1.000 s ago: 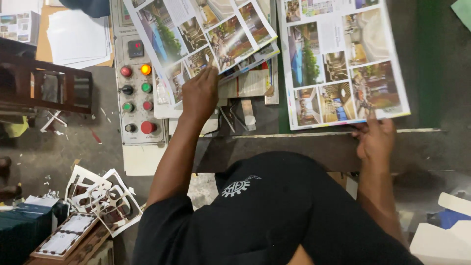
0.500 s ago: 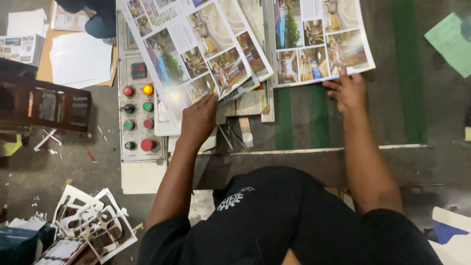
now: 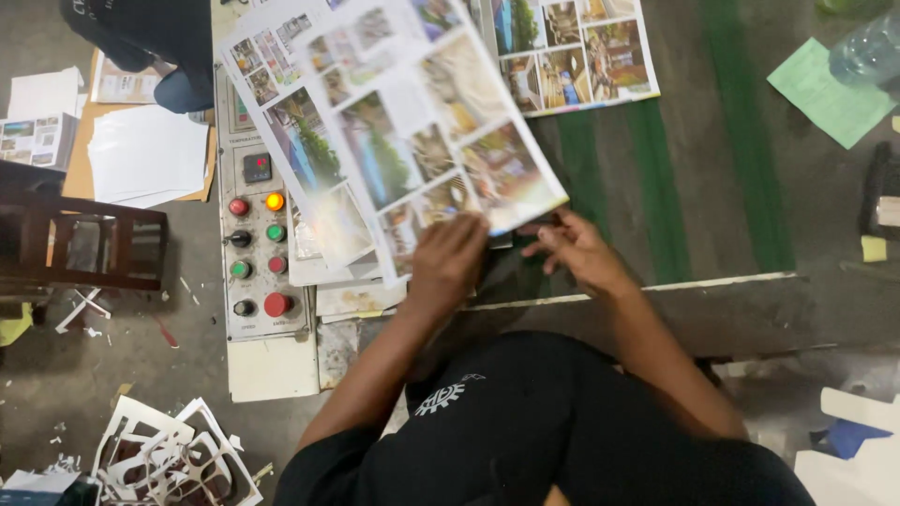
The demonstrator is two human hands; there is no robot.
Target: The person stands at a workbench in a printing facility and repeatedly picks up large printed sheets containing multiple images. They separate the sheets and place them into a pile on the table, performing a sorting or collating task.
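My left hand (image 3: 450, 260) grips the lower edge of a large glossy printed sheet (image 3: 398, 131) covered in colour photos and holds it lifted and tilted over a pile of similar sheets (image 3: 342, 286). My right hand (image 3: 577, 248) is just right of it, fingers apart, fingertips at the sheet's lower right corner; it holds nothing that I can see. A second printed sheet (image 3: 572, 52) lies flat farther back on the dark machine bed (image 3: 694, 309).
A grey control panel (image 3: 258, 253) with red, green and amber buttons sits left of the pile. Left of that are a wooden stool (image 3: 84, 244), white paper stacks (image 3: 145, 155) and another person's clothing (image 3: 141, 33). Paper offcuts (image 3: 173, 459) lie bottom left. A green slip (image 3: 825, 89) and a plastic bottle (image 3: 867, 47) are at the right.
My right hand left the far-right sheet and came left beside my left hand. My left hand raised a sheet off the pile.
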